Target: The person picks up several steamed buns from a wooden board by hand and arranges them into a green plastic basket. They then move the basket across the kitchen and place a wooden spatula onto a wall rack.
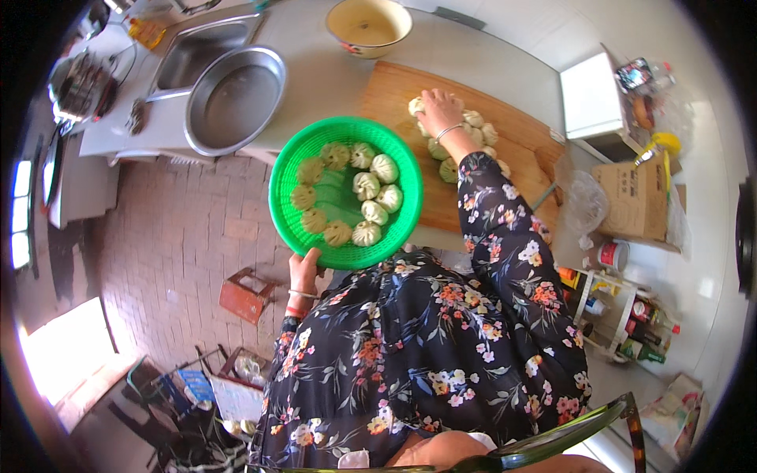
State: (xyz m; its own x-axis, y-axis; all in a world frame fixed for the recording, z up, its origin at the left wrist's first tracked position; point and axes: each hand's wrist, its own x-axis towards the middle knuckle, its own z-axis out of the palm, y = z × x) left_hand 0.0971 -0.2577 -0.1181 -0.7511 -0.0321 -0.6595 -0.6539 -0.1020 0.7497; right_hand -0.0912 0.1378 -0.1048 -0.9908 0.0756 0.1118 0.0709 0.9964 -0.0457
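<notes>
My left hand (304, 272) grips the near-left rim of a round green plastic basket (346, 258), held in front of my body. Inside it, pleated steamed buns (384, 168) form a rough ring, several paler ones on the right and darker ones on the left. Over a wooden cutting board (408, 204), my right hand (442, 112) reaches into a cluster of pleated buns (473, 120). Its thumb and fingers curve beside a pale bun (416, 106) at the cluster's far-left end. Whether they grip it is hard to see, and the hand and sleeve cover part of the cluster.
A metal basin (236, 100) overlaps the sink (204, 50) on the left. Behind the board stands an enamel bowl (369, 26). To the right are a cardboard box (633, 201) and a bottle rack (615, 313). A red stool (245, 295) stands on the brick floor.
</notes>
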